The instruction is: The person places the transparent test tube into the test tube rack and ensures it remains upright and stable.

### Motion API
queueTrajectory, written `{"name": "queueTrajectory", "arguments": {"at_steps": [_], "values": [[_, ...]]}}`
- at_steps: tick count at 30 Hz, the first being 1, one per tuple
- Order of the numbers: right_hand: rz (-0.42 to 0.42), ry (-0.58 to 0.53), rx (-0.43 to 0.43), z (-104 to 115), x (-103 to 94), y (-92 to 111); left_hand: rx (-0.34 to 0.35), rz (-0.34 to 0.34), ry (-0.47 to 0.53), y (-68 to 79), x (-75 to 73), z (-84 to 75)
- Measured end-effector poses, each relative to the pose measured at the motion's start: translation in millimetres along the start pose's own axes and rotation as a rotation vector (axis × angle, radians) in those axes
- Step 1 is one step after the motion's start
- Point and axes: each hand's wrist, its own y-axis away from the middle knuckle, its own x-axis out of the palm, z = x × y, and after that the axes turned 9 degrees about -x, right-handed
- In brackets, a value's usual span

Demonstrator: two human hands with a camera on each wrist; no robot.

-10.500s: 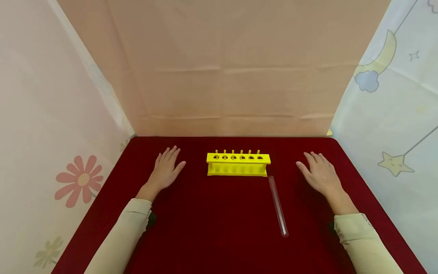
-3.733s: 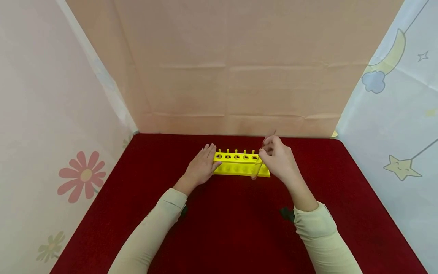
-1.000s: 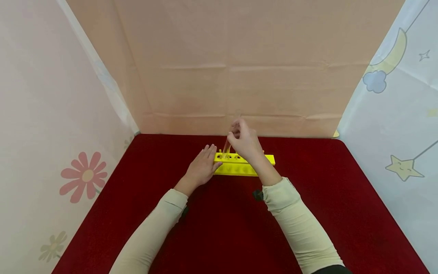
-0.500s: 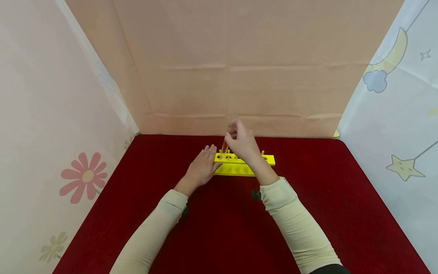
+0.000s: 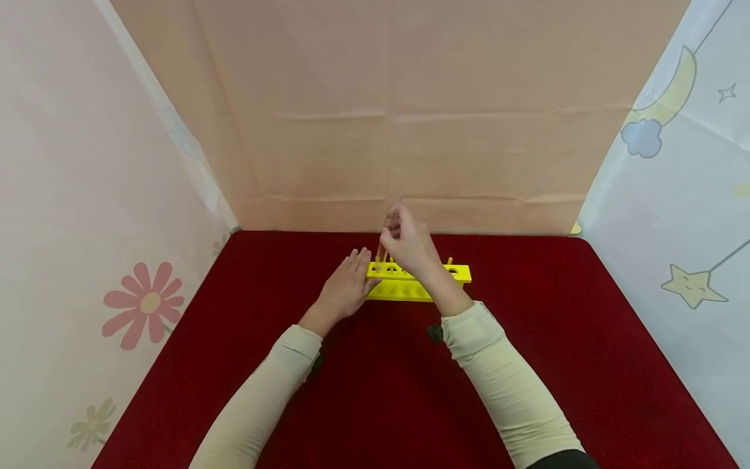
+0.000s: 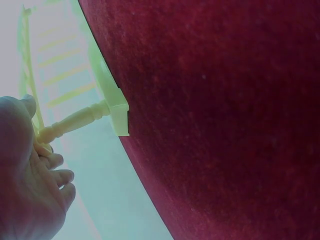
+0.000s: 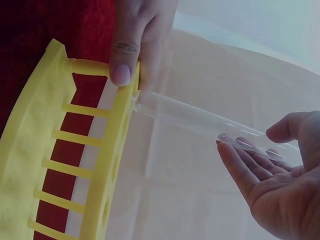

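Note:
A yellow test tube rack (image 5: 404,291) stands on the table, a row of holes along its top bar and pegs behind. At its left end my left hand (image 5: 342,286) grips the top bar, thumb in front and fingers behind, as the right wrist view also shows. My right hand (image 5: 412,246) pinches a clear glass test tube (image 7: 180,117) between thumb and fingers. The tube's rounded end touches or nearly touches the top bar at the leftmost hole, close to my left thumb (image 7: 121,75); whether it has entered the hole, I cannot tell. My right forearm covers some holes.
Dark red cloth covers the table (image 5: 363,391). A tan backdrop (image 5: 375,130) rises behind it, and patterned white sheets (image 5: 70,215) hang at both sides.
Earlier the test tube lay on the table and both hands rested apart. Since then the left hand has gripped the rack, and the right hand has carried the tube leftward along it.

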Motion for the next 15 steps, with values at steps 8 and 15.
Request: {"name": "queueTrajectory", "arguments": {"at_steps": [8, 15], "values": [[0.013, 0.005, -0.017, 0.6, 4.2, -1.1, 0.01, 0.003, 0.0, 0.7, -0.1, 0.4], [0.044, 0.002, -0.012, 2.4, 7.6, -1.8, 0.022, -0.001, 0.005, 1.0, -1.4, 0.7]]}}
